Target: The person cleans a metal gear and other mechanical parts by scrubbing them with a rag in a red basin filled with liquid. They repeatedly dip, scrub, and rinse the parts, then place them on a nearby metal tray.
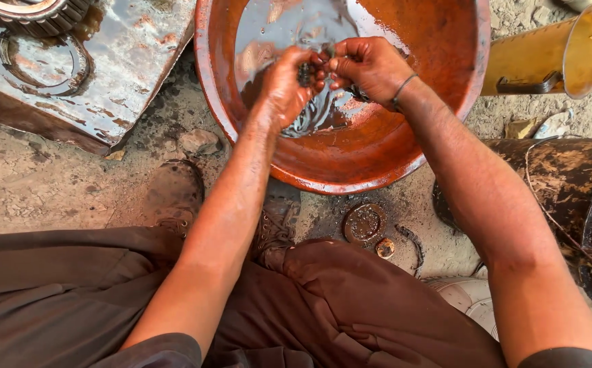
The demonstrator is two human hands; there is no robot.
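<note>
A person crouches over a wide orange basin [446, 88] of dark, oily liquid, both hands working a small dark metal part [304, 71] just above the surface near the basin's middle. The part looks slick, and a slip seems the likeliest mishap: with greasy fingers pinching so small a piece, it could drop into the murky liquid and be hard to find, or splash oil over the basin's near rim onto the brown trousers [350, 307] just below it.

The left hand [284, 85] is curled nearly closed, fingertips pressed around the part; the right hand [371, 65], a dark band at its wrist, is likewise pinched in, thumb and forefingers meeting the left's at the same piece. Exactly what the part is cannot be made out.

Left of the basin lies a wet metal plate [126, 54] with a gear [30, 13] at its far corner. To the basin's right stands a yellow jug [548, 61], and nearer, a dark, grimy drum [582, 197]. On the ground just below the basin's near rim sit a small round disc [365, 223] and a worn shoe [177, 194].
</note>
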